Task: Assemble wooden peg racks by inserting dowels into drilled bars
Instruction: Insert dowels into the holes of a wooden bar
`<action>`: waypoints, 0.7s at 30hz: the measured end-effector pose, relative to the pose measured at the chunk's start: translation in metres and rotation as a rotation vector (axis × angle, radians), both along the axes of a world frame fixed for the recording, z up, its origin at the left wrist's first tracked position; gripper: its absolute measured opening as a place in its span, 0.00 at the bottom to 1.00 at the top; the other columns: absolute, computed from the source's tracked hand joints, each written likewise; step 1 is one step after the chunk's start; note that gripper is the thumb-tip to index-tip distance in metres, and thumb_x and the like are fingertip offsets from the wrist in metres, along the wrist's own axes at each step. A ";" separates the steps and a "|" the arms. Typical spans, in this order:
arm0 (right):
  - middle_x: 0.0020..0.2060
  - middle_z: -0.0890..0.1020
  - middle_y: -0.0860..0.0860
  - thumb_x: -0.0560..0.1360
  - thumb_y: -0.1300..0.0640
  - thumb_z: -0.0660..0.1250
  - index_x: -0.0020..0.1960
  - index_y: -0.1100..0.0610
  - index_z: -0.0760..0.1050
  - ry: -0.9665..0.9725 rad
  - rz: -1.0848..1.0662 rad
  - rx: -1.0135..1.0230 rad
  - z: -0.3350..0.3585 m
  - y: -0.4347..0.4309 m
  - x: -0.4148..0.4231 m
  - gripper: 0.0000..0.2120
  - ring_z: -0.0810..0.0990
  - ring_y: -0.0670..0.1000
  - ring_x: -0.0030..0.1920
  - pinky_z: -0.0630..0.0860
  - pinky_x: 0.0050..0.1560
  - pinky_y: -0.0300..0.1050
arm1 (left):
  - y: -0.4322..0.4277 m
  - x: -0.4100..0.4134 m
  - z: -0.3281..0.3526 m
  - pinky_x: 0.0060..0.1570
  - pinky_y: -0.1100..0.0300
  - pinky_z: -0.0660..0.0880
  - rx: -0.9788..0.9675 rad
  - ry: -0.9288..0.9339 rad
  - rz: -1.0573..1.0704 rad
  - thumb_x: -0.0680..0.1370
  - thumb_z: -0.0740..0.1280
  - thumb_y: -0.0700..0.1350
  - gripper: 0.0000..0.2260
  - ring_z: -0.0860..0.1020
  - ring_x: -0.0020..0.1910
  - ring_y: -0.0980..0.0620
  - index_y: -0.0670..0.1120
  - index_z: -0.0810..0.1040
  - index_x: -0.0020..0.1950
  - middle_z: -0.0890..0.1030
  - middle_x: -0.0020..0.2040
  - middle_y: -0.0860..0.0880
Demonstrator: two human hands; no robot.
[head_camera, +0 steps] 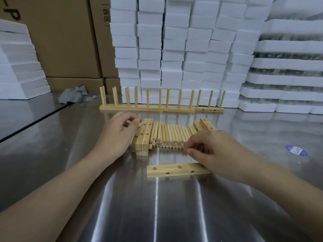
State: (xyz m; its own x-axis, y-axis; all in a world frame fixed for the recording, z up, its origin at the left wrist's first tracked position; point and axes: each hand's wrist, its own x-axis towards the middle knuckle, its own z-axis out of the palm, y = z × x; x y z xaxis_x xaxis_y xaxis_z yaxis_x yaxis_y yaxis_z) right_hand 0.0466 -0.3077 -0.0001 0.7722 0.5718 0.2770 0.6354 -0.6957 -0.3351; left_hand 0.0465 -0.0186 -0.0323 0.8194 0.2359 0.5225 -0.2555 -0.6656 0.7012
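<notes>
Dowels point(171, 135) lie heaped behind a drilled bar point(178, 170), within easy reach. Right hand point(215, 147) fingers them, hold unclear; left hand point(120, 131) loosely curled, empty.

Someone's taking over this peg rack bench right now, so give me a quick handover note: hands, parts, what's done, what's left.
Left hand: loosely curled beside the stack of drilled bars, holding nothing visible.
Right hand: fingers curled at the dowel pile; whether it pinches a dowel is hidden.
Empty bar lies nearest, holes unfilled. More bars sit right of the pile.
Done: finished racks lined up at the back.
Left: peg the front bar, then the stacked ones.
</notes>
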 end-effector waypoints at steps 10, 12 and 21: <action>0.72 0.71 0.42 0.75 0.39 0.73 0.65 0.41 0.80 -0.343 -0.290 -0.230 -0.004 -0.013 0.018 0.20 0.62 0.49 0.73 0.66 0.72 0.52 | 0.002 0.001 0.000 0.42 0.74 0.67 0.006 0.002 -0.015 0.86 0.64 0.50 0.09 0.74 0.48 0.71 0.55 0.84 0.55 0.78 0.54 0.60; 0.73 0.70 0.42 0.75 0.38 0.72 0.66 0.41 0.80 -0.317 -0.293 -0.243 -0.005 -0.011 0.019 0.20 0.61 0.49 0.74 0.64 0.73 0.52 | 0.002 0.001 -0.001 0.43 0.71 0.67 0.003 0.006 -0.023 0.86 0.64 0.50 0.09 0.74 0.48 0.71 0.55 0.84 0.55 0.78 0.54 0.61; 0.72 0.71 0.42 0.76 0.40 0.73 0.64 0.42 0.81 -0.278 -0.292 -0.190 -0.007 -0.003 0.015 0.18 0.63 0.49 0.74 0.62 0.73 0.50 | -0.006 -0.007 0.001 0.49 0.66 0.70 0.168 -0.068 -0.071 0.82 0.66 0.60 0.10 0.75 0.54 0.70 0.61 0.83 0.59 0.78 0.57 0.65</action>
State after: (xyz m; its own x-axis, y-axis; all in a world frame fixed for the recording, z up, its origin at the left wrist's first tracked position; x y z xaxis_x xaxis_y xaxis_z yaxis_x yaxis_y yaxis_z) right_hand 0.0617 -0.3109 -0.0072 0.8199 0.4019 0.4077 0.4513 -0.8919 -0.0283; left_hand 0.0399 -0.0243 -0.0316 0.7924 0.0837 0.6042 -0.3485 -0.7508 0.5611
